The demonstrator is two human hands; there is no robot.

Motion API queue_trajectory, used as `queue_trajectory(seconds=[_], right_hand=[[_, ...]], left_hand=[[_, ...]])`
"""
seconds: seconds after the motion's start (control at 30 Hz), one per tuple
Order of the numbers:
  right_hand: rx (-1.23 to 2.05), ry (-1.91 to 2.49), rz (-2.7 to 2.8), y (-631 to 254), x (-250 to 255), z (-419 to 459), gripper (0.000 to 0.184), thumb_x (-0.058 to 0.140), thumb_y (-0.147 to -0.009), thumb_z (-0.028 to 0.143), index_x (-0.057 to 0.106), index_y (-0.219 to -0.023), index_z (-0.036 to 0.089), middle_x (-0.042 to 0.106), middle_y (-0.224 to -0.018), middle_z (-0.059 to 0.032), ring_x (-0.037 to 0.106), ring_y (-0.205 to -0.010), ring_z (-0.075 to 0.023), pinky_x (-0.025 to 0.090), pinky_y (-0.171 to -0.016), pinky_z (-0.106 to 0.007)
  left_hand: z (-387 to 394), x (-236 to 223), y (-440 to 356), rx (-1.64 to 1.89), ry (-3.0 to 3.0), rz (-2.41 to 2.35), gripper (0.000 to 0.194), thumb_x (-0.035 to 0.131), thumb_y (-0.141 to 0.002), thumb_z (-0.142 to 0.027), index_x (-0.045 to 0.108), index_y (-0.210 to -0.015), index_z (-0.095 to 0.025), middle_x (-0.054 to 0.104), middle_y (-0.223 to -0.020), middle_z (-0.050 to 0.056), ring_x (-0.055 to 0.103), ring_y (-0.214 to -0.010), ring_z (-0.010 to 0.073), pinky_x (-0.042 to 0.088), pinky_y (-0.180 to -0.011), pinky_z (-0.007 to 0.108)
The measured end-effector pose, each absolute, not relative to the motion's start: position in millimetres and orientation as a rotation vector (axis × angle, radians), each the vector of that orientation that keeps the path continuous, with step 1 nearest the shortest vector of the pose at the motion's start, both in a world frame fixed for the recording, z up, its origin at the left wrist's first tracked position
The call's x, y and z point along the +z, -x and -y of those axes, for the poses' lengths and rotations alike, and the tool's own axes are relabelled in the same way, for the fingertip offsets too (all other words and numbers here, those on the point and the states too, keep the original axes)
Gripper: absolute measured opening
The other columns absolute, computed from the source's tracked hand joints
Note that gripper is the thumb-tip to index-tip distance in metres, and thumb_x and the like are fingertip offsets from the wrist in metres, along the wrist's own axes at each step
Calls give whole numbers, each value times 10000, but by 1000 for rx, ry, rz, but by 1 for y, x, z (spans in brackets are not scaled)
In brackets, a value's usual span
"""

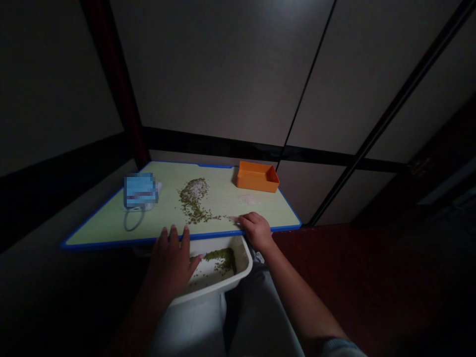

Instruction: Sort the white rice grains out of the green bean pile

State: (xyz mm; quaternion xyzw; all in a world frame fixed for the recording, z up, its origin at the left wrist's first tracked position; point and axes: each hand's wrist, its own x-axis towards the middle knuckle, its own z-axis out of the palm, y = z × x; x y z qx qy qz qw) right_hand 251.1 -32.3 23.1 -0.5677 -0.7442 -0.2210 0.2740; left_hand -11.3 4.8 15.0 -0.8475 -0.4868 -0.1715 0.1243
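Note:
A loose pile of small green and whitish grains (194, 193) lies on the pale green tabletop (219, 196), trailing toward the front edge. At the end of that trail my right hand (256, 229) rests on the table with its fingers curled together; what they hold, if anything, is hidden. My left hand (171, 260) is open, fingers spread, fingertips at the table's blue front edge. Partly behind it, a white plastic tub (243, 258) sits below the edge, above my lap. Green grains (221, 258) are heaped at the tub's far right side.
An orange open box (257, 183) stands at the table's back right, with a faint pale scatter (249, 199) in front of it. A blurred light-blue object (140, 191) with a cord loop is at the left. Cabinet panels (223, 74) rise behind the table.

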Motion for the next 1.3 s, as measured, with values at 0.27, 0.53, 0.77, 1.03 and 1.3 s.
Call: queue_trajectory(seconds=[0.27,0.53,0.77,1.03,1.3], right_hand=[[-616,1514,1927,-249,21,35,208,490,-898,200,686,-968,186,703,-884,-66,588,-812,-174,428,-708,-276],[-605,1554,1992,-243,23,34,227,472,-912,219,676,-1008,206,700,-941,-64,576,-836,-167,412,-730,-278],[-719,1653,1993,-235,21,35,213,480,-909,244,662,-1010,200,694,-935,-59,554,-822,-186,371,-716,-307],[-692,1709,2023,-235,25,32,205,484,-909,242,649,-1025,206,686,-950,-52,543,-837,-185,358,-730,-295],[-678,1783,2046,-227,31,24,203,472,-923,276,649,-1007,223,688,-918,-28,544,-820,-176,337,-699,-291]], left_hand=[[-4,17,13,-472,2459,1404,729,495,-737,-493,376,-1306,-53,427,-1337,317,360,-1293,437,314,-1018,521],[-4,17,12,-465,2462,1403,738,491,-739,-496,371,-1307,-41,417,-1341,324,357,-1293,441,319,-1015,529],[-6,13,12,-478,2463,1413,735,491,-740,-492,368,-1311,-46,419,-1343,316,352,-1300,431,314,-1021,535],[-4,15,13,-484,2469,1408,753,501,-731,-499,365,-1312,-40,418,-1335,318,345,-1295,454,311,-1021,534],[-5,17,12,-490,2476,1416,742,491,-737,-497,368,-1312,-45,423,-1335,311,356,-1293,436,312,-1022,531]])
